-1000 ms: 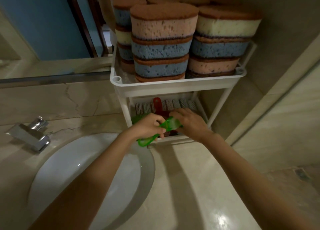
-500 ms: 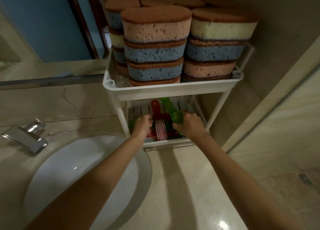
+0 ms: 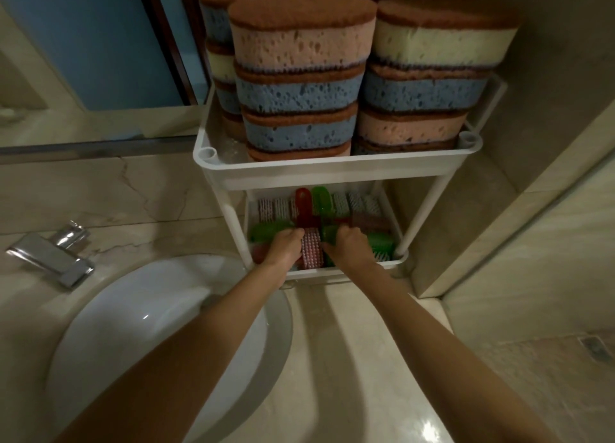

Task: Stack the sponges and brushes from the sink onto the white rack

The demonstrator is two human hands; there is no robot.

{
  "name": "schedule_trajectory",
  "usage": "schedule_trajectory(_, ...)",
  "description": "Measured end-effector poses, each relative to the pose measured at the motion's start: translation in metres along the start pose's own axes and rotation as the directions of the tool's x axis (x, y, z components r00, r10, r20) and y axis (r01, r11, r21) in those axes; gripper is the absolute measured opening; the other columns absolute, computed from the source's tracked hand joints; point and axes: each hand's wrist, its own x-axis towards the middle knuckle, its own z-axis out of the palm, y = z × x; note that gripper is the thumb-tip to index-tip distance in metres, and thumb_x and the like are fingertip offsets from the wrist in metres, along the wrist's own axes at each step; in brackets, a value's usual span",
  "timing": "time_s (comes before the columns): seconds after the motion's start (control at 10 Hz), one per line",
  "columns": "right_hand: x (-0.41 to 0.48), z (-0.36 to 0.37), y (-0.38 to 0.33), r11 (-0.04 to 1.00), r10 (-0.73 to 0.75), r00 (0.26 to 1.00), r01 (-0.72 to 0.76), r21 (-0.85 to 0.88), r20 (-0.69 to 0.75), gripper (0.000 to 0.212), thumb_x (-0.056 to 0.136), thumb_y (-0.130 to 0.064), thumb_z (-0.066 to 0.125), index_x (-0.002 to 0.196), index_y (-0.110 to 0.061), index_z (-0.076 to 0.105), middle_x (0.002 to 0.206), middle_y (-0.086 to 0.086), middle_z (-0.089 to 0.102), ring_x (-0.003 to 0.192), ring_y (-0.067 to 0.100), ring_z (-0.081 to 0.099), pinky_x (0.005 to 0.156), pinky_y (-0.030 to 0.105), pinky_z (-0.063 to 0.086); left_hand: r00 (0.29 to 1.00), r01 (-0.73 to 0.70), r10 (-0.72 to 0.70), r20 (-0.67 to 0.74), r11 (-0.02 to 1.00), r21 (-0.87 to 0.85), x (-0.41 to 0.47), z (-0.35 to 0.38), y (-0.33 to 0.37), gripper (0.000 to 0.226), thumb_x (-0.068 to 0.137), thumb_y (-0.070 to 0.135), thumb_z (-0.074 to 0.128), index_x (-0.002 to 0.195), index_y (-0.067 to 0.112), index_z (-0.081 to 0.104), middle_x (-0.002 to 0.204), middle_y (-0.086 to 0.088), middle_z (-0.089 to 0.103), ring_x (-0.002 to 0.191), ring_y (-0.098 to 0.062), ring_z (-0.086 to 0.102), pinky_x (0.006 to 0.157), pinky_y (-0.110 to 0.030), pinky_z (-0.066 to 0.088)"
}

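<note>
Arms fwd — L hand (image 3: pixel 285 246), R hand (image 3: pixel 350 247) close together, fingers curled.

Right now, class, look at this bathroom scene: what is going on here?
A person has both hands in the lower tier of the white plastic two-tier rack, among the brushes. The left hand sits beside a pink-bristled brush; the right hand is at the base of a green translucent plastic brush. Whether either holds one is hidden. Brown-topped foam sponges are stacked high on the top tier, and what shows of the white ceramic sink holds nothing.
</note>
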Motion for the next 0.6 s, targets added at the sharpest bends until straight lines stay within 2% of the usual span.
schedule_trajectory(0.1,-0.003,0.004,0.002,1.0,-0.018,1.0,0.017,-0.017,-0.012,0.044,0.095,-0.032,0.048,0.121,0.004,0.047,0.123,0.023,0.055,0.116,0.037,0.053,0.095,0.039,0.043,1.0,-0.004,0.004,-0.01,1.0,-0.01,0.0,0.0,-0.003,0.033,0.1,0.015,0.033,0.07,0.02,0.046,0.08,0.0,0.051,0.071,-0.007,0.047,0.067,-0.021,0.04)
schedule_trajectory(0.2,-0.007,0.006,0.003,1.0,-0.012,1.0,0.012,-0.016,-0.024,0.04,0.098,-0.029,0.042,0.12,0.004,0.048,0.123,0.024,0.055,0.116,0.038,0.053,0.094,0.04,0.043,0.999,0.032,-0.032,-0.007,0.999,-0.04,-0.004,-0.002,-0.002,0.03,0.1,0.013,0.032,0.074,0.014,0.047,0.08,0.0,0.048,0.073,-0.009,0.048,0.068,-0.02,0.041)
schedule_trajectory(0.3,-0.011,0.006,0.004,1.0,-0.013,0.999,0.012,-0.018,-0.052,0.033,0.099,-0.021,0.038,0.117,0.004,0.05,0.122,0.024,0.056,0.114,0.039,0.055,0.092,0.04,0.045,0.999,0.034,-0.035,-0.011,0.995,-0.088,-0.009,-0.002,0.0,0.017,0.1,0.009,0.032,0.106,0.007,0.048,0.108,-0.012,0.05,0.106,-0.024,0.052,0.096,-0.03,0.043)
schedule_trajectory(0.4,-0.02,0.0,0.005,0.999,-0.049,0.993,0.051,0.018,-0.11,0.031,0.098,-0.019,0.039,0.117,0.003,0.049,0.121,0.023,0.054,0.11,0.039,0.056,0.09,0.041,0.045,0.999,0.032,-0.034,-0.023,0.996,-0.081,-0.023,-0.004,0.002,0.032,0.099,0.004,0.032,0.128,-0.001,0.044,0.131,-0.022,0.049,0.127,-0.031,0.046,0.104,-0.032,0.039)
schedule_trajectory(0.5,-0.031,-0.006,0.005,0.991,-0.101,0.978,0.115,0.069,-0.18,0.028,0.094,-0.018,0.046,0.111,0.004,0.052,0.117,0.023,0.056,0.106,0.039,0.057,0.085,0.04,0.046,0.999,0.011,-0.015,-0.045,0.996,-0.088,-0.034,-0.007,-0.001,0.034,0.098,0.001,0.033,0.131,-0.004,0.042,0.131,-0.022,0.049,0.125,-0.033,0.048,0.1,-0.032,0.042)
schedule_trajectory(0.6,-0.046,-0.01,0.002,0.983,-0.134,0.969,0.156,0.094,-0.207,0.025,0.091,-0.014,0.049,0.106,0.005,0.055,0.112,0.025,0.06,0.103,0.038,0.058,0.081,0.04,0.045,0.999,-0.011,0.009,-0.031,0.998,-0.068,-0.055,-0.015,0.0,0.02,0.098,0.002,0.035,0.104,0.007,0.053,0.101,-0.013,0.055,0.09,-0.021,0.058,0.073,-0.022,0.05)
